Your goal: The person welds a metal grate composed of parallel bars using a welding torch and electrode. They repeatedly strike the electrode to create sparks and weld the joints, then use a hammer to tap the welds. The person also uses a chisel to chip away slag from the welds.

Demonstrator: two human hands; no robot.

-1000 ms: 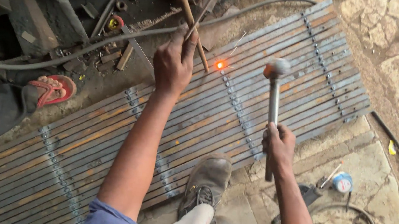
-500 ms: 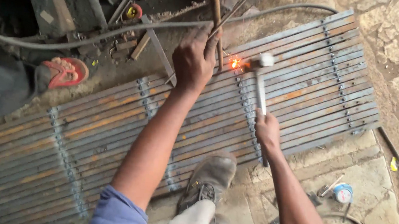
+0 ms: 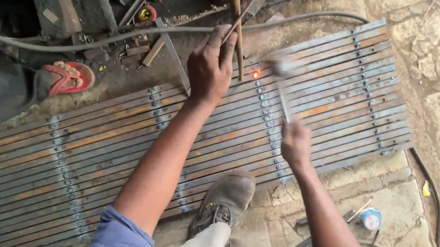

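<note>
While a red sandal (image 3: 69,76) lies at nine o'clock, the left hand (image 3: 210,67) grips long tongs (image 3: 238,16) running toward twelve. Their tips touch a glowing rivet (image 3: 256,74) on the steel grille (image 3: 61,177). At three o'clock of it, the right hand (image 3: 295,143) clutches a blurred hammer (image 3: 284,70).

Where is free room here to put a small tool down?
Free: the stone floor between the shoe and the small round can, and the grille left of the left hand's arm. Crowded: the scrap above the grille.
</note>
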